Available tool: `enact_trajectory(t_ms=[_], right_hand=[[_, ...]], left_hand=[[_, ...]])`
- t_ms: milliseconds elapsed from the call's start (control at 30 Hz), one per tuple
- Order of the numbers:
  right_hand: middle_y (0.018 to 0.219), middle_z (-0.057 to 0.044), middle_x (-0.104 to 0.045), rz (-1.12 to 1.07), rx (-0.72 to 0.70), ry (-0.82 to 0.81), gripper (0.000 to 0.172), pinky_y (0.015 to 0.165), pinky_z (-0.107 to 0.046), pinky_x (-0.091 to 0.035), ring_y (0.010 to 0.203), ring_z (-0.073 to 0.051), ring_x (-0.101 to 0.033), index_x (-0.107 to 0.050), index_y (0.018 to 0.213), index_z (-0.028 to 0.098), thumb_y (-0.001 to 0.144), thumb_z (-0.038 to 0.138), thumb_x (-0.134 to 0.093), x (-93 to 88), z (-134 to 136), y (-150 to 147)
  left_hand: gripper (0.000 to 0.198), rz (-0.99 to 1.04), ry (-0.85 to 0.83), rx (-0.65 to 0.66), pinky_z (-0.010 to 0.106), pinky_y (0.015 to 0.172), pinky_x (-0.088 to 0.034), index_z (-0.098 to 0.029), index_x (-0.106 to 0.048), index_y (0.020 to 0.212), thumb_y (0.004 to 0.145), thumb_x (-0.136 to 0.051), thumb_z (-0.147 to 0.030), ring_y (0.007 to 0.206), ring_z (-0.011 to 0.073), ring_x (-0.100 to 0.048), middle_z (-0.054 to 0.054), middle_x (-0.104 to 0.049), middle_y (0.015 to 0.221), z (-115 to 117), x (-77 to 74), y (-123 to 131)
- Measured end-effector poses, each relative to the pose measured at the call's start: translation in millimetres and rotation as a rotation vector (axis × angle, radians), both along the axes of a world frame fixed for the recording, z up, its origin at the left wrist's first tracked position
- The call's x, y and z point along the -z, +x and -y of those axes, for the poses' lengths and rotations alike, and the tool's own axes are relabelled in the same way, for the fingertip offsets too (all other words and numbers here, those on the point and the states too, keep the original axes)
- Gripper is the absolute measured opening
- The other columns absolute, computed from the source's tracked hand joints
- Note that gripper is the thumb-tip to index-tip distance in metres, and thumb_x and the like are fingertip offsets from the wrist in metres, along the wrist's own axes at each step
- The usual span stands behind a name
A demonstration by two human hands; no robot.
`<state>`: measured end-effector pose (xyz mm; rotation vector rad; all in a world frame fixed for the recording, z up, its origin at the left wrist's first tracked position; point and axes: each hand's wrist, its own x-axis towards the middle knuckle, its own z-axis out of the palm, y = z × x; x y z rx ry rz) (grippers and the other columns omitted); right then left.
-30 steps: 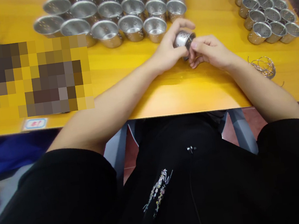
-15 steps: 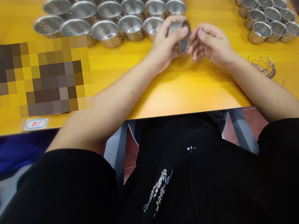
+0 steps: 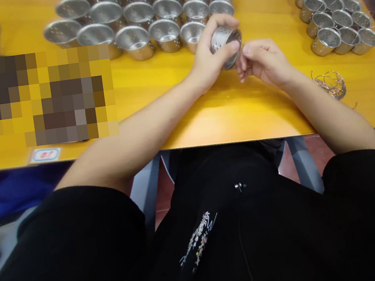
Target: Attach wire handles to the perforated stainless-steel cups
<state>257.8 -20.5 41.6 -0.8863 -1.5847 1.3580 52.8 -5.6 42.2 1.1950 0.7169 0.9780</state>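
My left hand [image 3: 209,54] is wrapped round a small metal cup [image 3: 220,39] with holes in its wall. The cup lies tilted on its side above the table, its mouth turned to the right, and my left thumb presses at the rim. Close by that rim is my right hand [image 3: 265,61], thumb and forefinger pinched together. A thin wire handle seems to be in the pinch, mostly hidden by the fingers. The right fingertips touch or nearly touch the cup's edge; I cannot tell which.
Rows of perforated cups without handles [image 3: 168,34] stand behind my left hand. Cups with wire handles [image 3: 326,41] are grouped at the back right. A tangle of wire handles [image 3: 330,85] lies by my right forearm. A small label [image 3: 46,154] is at the table's front edge.
My left hand has turned the cup so that more of its outer wall shows. My right hand has dropped slightly, its thumb now closer to the rim.
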Motion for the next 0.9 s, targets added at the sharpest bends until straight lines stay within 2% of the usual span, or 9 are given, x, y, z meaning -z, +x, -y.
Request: enact_trajectory(t_ms=[67,167,267,333,433,600,700,800,900], right_hand=[[0.078,-0.004,-0.073,0.005,-0.014,0.014,0.074,0.071,-0.035,-0.073,0.075,-0.022,-0.076,-0.069,0.073,0.027,0.101,0.087,-0.103,-0.7,1,-1],[0.08,-0.005,-0.075,0.029,-0.04,0.036,0.069,0.069,-0.035,-0.072,0.072,-0.021,-0.075,-0.075,0.075,0.026,0.103,0.083,-0.103,-1.3,2,-1],[0.081,-0.005,-0.077,0.034,-0.057,0.04,0.069,0.071,-0.037,-0.074,0.072,-0.022,-0.075,-0.08,0.077,0.027,0.102,0.086,-0.104,-0.7,3,0],[0.081,-0.005,-0.078,0.048,-0.054,0.035,0.069,0.073,-0.039,-0.076,0.074,-0.023,-0.076,-0.08,0.077,0.027,0.101,0.088,-0.104,-0.3,2,1],[0.081,-0.004,-0.08,0.071,-0.063,0.044,0.07,0.075,-0.038,-0.077,0.076,-0.023,-0.078,-0.081,0.078,0.027,0.101,0.089,-0.105,-0.8,2,2],[0.082,-0.004,-0.081,0.052,-0.124,0.068,0.072,0.076,-0.035,-0.078,0.072,-0.02,-0.078,-0.087,0.079,0.026,0.096,0.094,-0.105,-3.6,2,3],[0.081,-0.005,-0.081,0.081,-0.119,0.05,0.067,0.076,-0.035,-0.078,0.071,-0.019,-0.079,-0.087,0.079,0.026,0.1,0.087,-0.106,-5.2,2,3],[0.081,-0.005,-0.082,0.146,-0.071,0.025,0.062,0.074,-0.036,-0.077,0.071,-0.02,-0.079,-0.082,0.076,0.027,0.109,0.076,-0.104,-6.6,4,2],[0.08,-0.004,-0.082,0.162,-0.048,0.006,0.061,0.074,-0.036,-0.077,0.072,-0.021,-0.079,-0.077,0.074,0.027,0.11,0.068,-0.105,-7.5,4,0]], left_hand=[[0.088,-0.045,0.134,-0.033,0.05,0.1,-0.07,-0.044,-0.066,0.161,0.106,-0.068,-0.113,0.133,0.0361,-0.076,0.003,-0.084,0.108,-3,5.6,-1],[0.08,-0.017,0.431,-0.173,0.047,0.103,-0.069,-0.039,-0.073,0.131,0.094,-0.093,-0.107,0.116,0.0299,-0.075,0.001,-0.082,0.113,-8,17.5,-3],[0.062,0.081,0.597,-0.247,0.044,0.099,-0.063,-0.035,-0.077,0.119,0.101,-0.101,-0.089,0.103,0.0252,-0.071,0.001,-0.08,0.114,-11,27.0,-2],[0.057,0.09,0.604,-0.25,0.044,0.097,-0.063,-0.034,-0.078,0.118,0.103,-0.099,-0.085,0.1,0.0245,-0.071,0.001,-0.08,0.112,-12,29.6,-1],[0.056,0.1,0.578,-0.247,0.043,0.093,-0.064,-0.035,-0.077,0.113,0.094,-0.102,-0.081,0.095,0.0233,-0.069,0.0,-0.078,0.108,-14,30.2,2],[0.042,0.219,0.56,-0.228,0.042,0.087,-0.059,-0.034,-0.08,0.11,0.088,-0.106,-0.058,0.089,0.0218,-0.066,-0.001,-0.074,0.101,-19,32.9,7],[0.044,0.251,0.547,-0.258,0.05,0.089,-0.059,-0.038,-0.084,0.105,0.074,-0.106,-0.06,0.09,0.0296,-0.069,0.002,-0.076,0.101,-22,34.0,8],[0.045,0.119,0.517,-0.275,0.062,0.096,-0.066,-0.048,-0.08,0.1,0.066,-0.101,-0.069,0.099,0.0405,-0.072,0.004,-0.081,0.106,-23,32.6,7],[0.043,0.076,0.563,-0.308,0.064,0.098,-0.066,-0.046,-0.079,0.101,0.069,-0.094,-0.07,0.098,0.041,-0.073,0.005,-0.081,0.107,-23,32.4,6]])
